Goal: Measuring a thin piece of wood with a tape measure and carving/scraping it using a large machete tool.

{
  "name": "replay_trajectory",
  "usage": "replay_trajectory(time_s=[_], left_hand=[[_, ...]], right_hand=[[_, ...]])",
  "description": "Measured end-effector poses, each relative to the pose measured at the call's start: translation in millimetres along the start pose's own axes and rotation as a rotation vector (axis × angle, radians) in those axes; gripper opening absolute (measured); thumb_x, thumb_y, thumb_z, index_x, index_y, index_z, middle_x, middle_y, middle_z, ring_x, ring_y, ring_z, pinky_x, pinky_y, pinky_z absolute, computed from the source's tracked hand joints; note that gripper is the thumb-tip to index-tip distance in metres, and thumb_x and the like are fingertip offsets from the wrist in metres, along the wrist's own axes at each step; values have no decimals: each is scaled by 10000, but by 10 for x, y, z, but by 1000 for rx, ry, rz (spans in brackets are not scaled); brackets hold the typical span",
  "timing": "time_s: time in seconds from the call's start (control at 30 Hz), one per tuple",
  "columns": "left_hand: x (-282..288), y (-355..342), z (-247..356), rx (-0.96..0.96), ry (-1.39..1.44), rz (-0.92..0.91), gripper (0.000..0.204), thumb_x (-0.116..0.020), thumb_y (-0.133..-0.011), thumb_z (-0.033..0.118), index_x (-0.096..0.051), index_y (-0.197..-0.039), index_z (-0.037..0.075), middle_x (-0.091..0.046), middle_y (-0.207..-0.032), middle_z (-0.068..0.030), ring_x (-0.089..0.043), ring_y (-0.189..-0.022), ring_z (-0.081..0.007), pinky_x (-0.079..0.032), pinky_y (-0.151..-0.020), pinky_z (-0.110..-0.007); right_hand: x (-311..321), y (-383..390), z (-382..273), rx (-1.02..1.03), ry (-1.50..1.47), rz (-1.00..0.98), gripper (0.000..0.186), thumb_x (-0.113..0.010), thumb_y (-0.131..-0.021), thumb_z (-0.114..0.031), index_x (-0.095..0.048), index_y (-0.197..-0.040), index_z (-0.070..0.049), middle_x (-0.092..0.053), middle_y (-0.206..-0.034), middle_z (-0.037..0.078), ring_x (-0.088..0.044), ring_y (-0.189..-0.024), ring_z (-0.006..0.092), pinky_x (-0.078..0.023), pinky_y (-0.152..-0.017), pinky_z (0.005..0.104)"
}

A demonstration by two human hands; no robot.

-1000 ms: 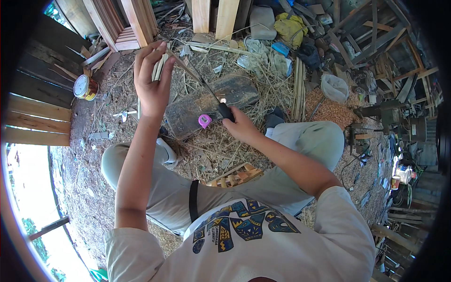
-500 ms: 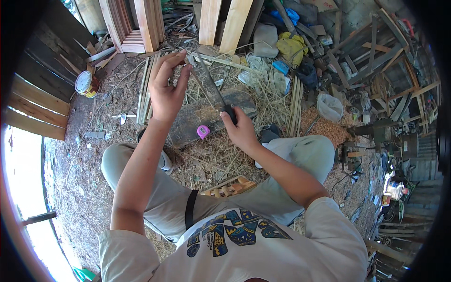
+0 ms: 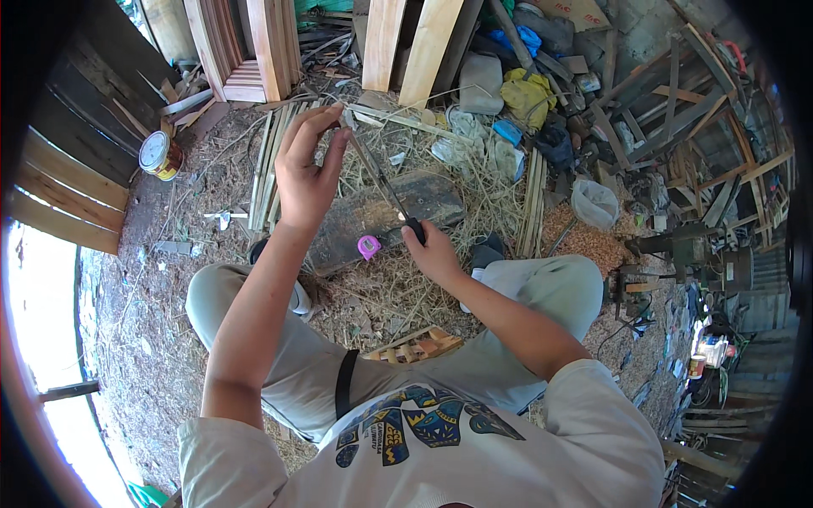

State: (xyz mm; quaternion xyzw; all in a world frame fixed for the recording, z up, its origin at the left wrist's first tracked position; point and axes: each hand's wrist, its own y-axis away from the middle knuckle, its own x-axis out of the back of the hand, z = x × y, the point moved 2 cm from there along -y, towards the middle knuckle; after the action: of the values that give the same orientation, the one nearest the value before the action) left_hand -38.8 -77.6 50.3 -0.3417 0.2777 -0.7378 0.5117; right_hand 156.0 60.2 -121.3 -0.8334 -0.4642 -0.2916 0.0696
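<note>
The right hand (image 3: 434, 254) is clamped around the black handle (image 3: 416, 231) of a long blade. At its 10 o'clock, the left hand (image 3: 309, 165) appears pinched on the far end of a thin strip (image 3: 364, 154), which runs toward 4 o'clock close alongside the blade, over the dark plank (image 3: 343, 227). Whether edge and strip touch, I cannot tell. If the blade skidded along the strip, it could reach the left fingertips; a weak pinch could let the strip twist. The pink tape measure (image 3: 368, 247), at 9 o'clock, could be knocked. Lettering: dark print on the shirt (image 3: 508, 457) at 6 o'clock, red print on a carton (image 3: 577, 12) at 1; the label on the can (image 3: 159, 155) at 10 is too small to read.
</note>
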Motion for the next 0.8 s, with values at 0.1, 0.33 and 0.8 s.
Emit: replay_trajectory(time_s=[0.1, 0.33, 0.8], left_hand=[[7, 9, -25, -19, -21, -2, 291, -736, -906, -42, -697, -1190, 7, -700, -1164, -152, -715, -1049, -253, -583, -890, -343], [-2, -25, -18, 2, 5, -9, 310, -735, -907, -40, -698, -1211, 11, -706, -1164, -151, -720, -1031, -259, -566, -875, -331], [6, -37, 54, -39, -61, -13, 326, -736, -899, -46, -696, -1217, 11, -718, -1148, -156, -716, -1039, -295, -566, -877, -371]], right_hand=[[48, -24, -130, -1, -39, -15, 444, -602, -1036, -445, -627, -1030, -2, -616, -726, 108, -593, -635, 245, -451, -608, 398], [199, 63, -537, 258, -166, 126, 435, -592, -1034, -436, -631, -1058, -3, -643, -734, 161, -655, -671, 340, -488, -632, 428], [76, -163, -195, -71, -126, -64, 515, -590, -1024, -509, -649, -977, 0, -640, -715, 122, -630, -634, 284, -456, -600, 428]])
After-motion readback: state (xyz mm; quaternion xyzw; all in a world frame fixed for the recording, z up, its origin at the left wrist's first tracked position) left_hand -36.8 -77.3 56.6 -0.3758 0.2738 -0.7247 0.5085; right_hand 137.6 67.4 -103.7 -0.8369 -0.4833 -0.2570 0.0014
